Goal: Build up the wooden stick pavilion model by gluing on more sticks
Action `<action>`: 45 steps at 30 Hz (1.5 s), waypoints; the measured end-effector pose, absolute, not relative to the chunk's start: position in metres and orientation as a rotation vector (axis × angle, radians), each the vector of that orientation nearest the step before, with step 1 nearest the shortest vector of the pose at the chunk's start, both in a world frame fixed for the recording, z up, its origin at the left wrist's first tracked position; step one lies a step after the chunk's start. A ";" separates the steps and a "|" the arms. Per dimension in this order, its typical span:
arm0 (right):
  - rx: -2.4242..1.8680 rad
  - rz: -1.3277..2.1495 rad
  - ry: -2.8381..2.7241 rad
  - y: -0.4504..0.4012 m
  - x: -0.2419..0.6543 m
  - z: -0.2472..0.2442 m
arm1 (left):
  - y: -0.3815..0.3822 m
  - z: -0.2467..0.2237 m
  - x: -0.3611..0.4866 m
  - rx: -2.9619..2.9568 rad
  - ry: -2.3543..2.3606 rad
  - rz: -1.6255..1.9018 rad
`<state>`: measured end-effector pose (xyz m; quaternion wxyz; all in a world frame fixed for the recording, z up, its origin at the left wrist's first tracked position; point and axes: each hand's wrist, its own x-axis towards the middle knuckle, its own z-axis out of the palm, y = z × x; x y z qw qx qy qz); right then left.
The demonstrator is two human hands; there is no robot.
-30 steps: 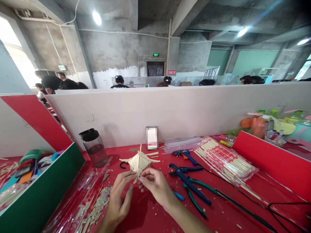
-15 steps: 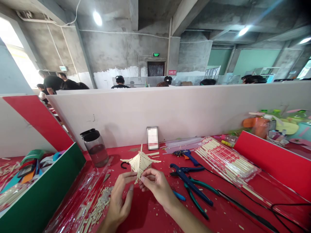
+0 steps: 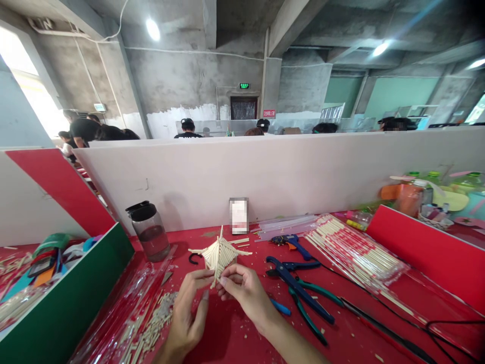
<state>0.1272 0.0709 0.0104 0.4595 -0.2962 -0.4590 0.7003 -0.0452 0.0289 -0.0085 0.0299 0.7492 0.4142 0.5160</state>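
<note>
A pale model of thin wooden sticks (image 3: 220, 254), shaped like a pointed roof with upturned corners, stands on the red table (image 3: 227, 328). My right hand (image 3: 244, 290) pinches its near corner between thumb and fingers. At that same corner, my left hand (image 3: 190, 303) has its fingertips against the sticks, with the thumb held apart below. A black hook-shaped piece (image 3: 194, 259) lies just left of the model.
Blue cutters (image 3: 299, 288), green-handled pliers (image 3: 318, 292) and a blue glue gun (image 3: 293, 243) lie right, near bagged sticks (image 3: 356, 247). A bottle (image 3: 147, 232) and stick scraps (image 3: 155, 318) are left. A phone (image 3: 239, 216) leans against the white partition (image 3: 303, 172). People sit beyond.
</note>
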 end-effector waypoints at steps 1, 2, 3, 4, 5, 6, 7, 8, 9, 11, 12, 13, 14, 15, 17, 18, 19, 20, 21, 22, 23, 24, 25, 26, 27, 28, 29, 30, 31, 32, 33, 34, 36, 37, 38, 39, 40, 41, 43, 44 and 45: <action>-0.730 1.725 -1.128 0.071 0.127 0.010 | 0.029 -0.009 -0.045 2.311 1.280 1.589; -0.731 1.726 -1.126 0.070 0.127 0.010 | 0.029 -0.009 -0.045 2.310 1.287 1.587; -0.734 1.725 -1.122 0.070 0.127 0.010 | 0.029 -0.010 -0.046 2.307 1.294 1.583; -0.738 1.725 -1.120 0.070 0.127 0.010 | 0.029 -0.010 -0.046 2.302 1.301 1.579; -0.740 1.725 -1.117 0.071 0.127 0.011 | 0.030 -0.011 -0.046 2.294 1.306 1.577; -0.743 1.726 -1.115 0.071 0.127 0.011 | 0.030 -0.012 -0.046 2.282 1.313 1.580; -0.744 1.728 -1.114 0.071 0.127 0.011 | 0.030 -0.013 -0.047 2.271 1.319 1.586; -0.744 1.729 -1.112 0.071 0.127 0.011 | 0.030 -0.013 -0.047 2.260 1.328 1.593; -0.745 1.731 -1.109 0.071 0.127 0.011 | 0.030 -0.014 -0.047 2.253 1.335 1.597; -0.749 1.735 -1.101 0.071 0.127 0.011 | 0.030 -0.014 -0.047 2.250 1.346 1.611; -0.751 1.740 -1.098 0.071 0.127 0.011 | 0.029 -0.013 -0.047 2.252 1.346 1.616; -0.753 1.746 -1.094 0.070 0.127 0.011 | 0.029 -0.013 -0.046 2.252 1.344 1.623; -0.754 1.751 -1.092 0.070 0.127 0.011 | 0.028 -0.013 -0.046 2.252 1.341 1.630; -0.754 1.755 -1.092 0.070 0.127 0.011 | 0.028 -0.012 -0.046 2.249 1.337 1.636; -0.748 1.756 -1.095 0.070 0.127 0.011 | 0.028 -0.012 -0.045 2.244 1.330 1.637; -0.744 1.755 -1.097 0.070 0.127 0.012 | 0.028 -0.012 -0.045 2.240 1.327 1.640; -0.741 1.751 -1.099 0.070 0.128 0.012 | 0.028 -0.012 -0.045 2.240 1.323 1.641; -0.739 1.749 -1.101 0.071 0.128 0.013 | 0.028 -0.013 -0.045 2.240 1.322 1.642; -0.739 1.748 -1.101 0.071 0.129 0.013 | 0.029 -0.013 -0.045 2.241 1.320 1.643; -0.742 1.748 -1.099 0.071 0.129 0.014 | 0.029 -0.013 -0.045 2.243 1.320 1.643; -0.746 1.750 -1.098 0.071 0.129 0.014 | 0.030 -0.013 -0.045 2.247 1.319 1.639; -0.749 1.754 -1.096 0.071 0.129 0.014 | 0.030 -0.013 -0.046 2.250 1.320 1.634; -0.750 1.758 -1.096 0.070 0.129 0.014 | 0.030 -0.013 -0.046 2.253 1.321 1.628; -0.747 1.763 -1.095 0.070 0.129 0.014 | 0.030 -0.012 -0.045 2.256 1.322 1.624; -0.743 1.768 -1.093 0.070 0.129 0.014 | 0.029 -0.011 -0.045 2.260 1.323 1.619; -0.741 1.770 -1.092 0.069 0.129 0.014 | 0.029 -0.011 -0.045 2.265 1.322 1.612; -0.741 1.771 -1.088 0.069 0.129 0.014 | 0.028 -0.010 -0.045 2.267 1.323 1.608; -0.744 1.770 -1.084 0.069 0.128 0.014 | 0.028 -0.010 -0.045 2.266 1.326 1.604; -0.749 1.769 -1.079 0.070 0.128 0.014 | 0.027 -0.009 -0.045 2.264 1.327 1.599; -0.756 1.769 -1.073 0.070 0.128 0.014 | 0.027 -0.009 -0.045 2.263 1.329 1.592; -0.763 1.770 -1.068 0.070 0.128 0.014 | 0.027 -0.009 -0.045 2.263 1.329 1.587; -0.770 1.772 -1.061 0.071 0.128 0.015 | 0.027 -0.009 -0.045 2.267 1.327 1.582; -0.786 1.781 -1.051 0.070 0.128 0.016 | 0.027 -0.008 -0.045 2.279 1.319 1.579; -0.795 1.788 -1.046 0.070 0.128 0.016 | 0.028 -0.008 -0.045 2.281 1.316 1.585; -0.804 1.797 -1.041 0.069 0.127 0.017 | 0.028 -0.008 -0.045 2.282 1.313 1.592; -0.809 1.805 -1.035 0.069 0.127 0.017 | 0.028 -0.007 -0.045 2.279 1.311 1.600; -0.812 1.811 -1.029 0.068 0.127 0.018 | 0.029 -0.007 -0.045 2.276 1.310 1.605; -0.812 1.817 -1.023 0.067 0.127 0.018 | 0.029 -0.007 -0.045 2.276 1.309 1.607; -0.815 1.825 -1.010 0.066 0.128 0.017 | 0.028 -0.007 -0.045 2.283 1.307 1.603; -0.817 1.828 -1.005 0.066 0.128 0.017 | 0.028 -0.007 -0.045 2.285 1.307 1.602; -0.822 1.832 -0.999 0.066 0.128 0.016 | 0.028 -0.007 -0.045 2.288 1.308 1.604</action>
